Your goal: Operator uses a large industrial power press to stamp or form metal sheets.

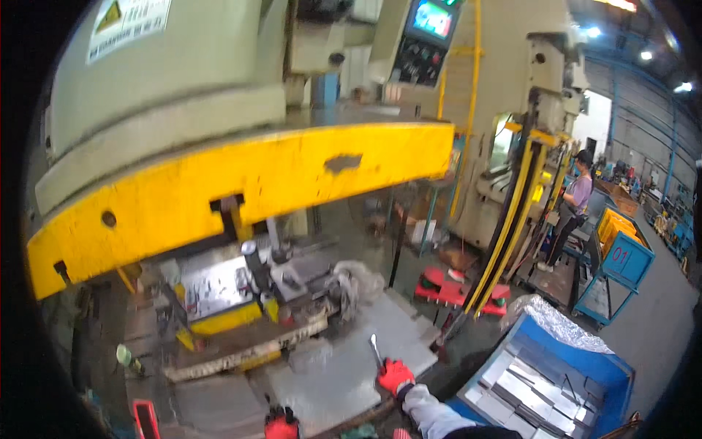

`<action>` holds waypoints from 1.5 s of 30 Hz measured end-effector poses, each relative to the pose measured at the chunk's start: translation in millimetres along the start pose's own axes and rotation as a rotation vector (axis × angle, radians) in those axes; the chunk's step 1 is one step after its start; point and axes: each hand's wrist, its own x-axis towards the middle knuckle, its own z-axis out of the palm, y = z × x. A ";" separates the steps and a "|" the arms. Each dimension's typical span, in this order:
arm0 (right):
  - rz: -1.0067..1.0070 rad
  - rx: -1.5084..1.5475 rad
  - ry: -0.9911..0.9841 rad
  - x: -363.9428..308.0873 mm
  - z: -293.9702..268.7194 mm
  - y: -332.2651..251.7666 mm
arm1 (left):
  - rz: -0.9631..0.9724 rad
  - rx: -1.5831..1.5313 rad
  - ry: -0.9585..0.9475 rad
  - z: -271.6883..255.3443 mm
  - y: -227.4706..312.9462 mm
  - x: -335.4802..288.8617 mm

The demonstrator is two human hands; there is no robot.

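My right hand (395, 376), in a red glove, is closed round the lower end of a shiny metal wrench (376, 348). The wrench points up and away, over a grey metal plate surface (329, 369). My left hand (281, 426), in a red glove with dark finger parts, is at the lower edge, near the front of that surface. Its fingers are too small and blurred to tell whether they hold anything. Beyond both hands lies a press bed with a die (219, 289), below a yellow press beam (292, 175). A crumpled grey cloth (355, 287) lies at the die's right.
A blue bin (468, 391) of flat metal pieces stands at the right. Behind it are a red stand (457, 294), yellow-black guard posts (504, 227) and a blue cart (625, 256). Another person (578, 197) stands near the cart. A control panel (424, 44) hangs above.
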 end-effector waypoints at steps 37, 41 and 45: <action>-0.233 0.934 -0.264 132.1 65.3 -64.6 | -0.488 -0.606 -0.278 -27.5 -0.8 190.4; -0.391 0.641 -0.163 152.9 96.0 -58.0 | -0.251 -0.558 -0.322 -25.2 -0.8 211.1; -0.433 0.558 -0.033 134.2 83.7 -85.8 | -0.308 -0.495 -0.363 -18.3 1.4 211.0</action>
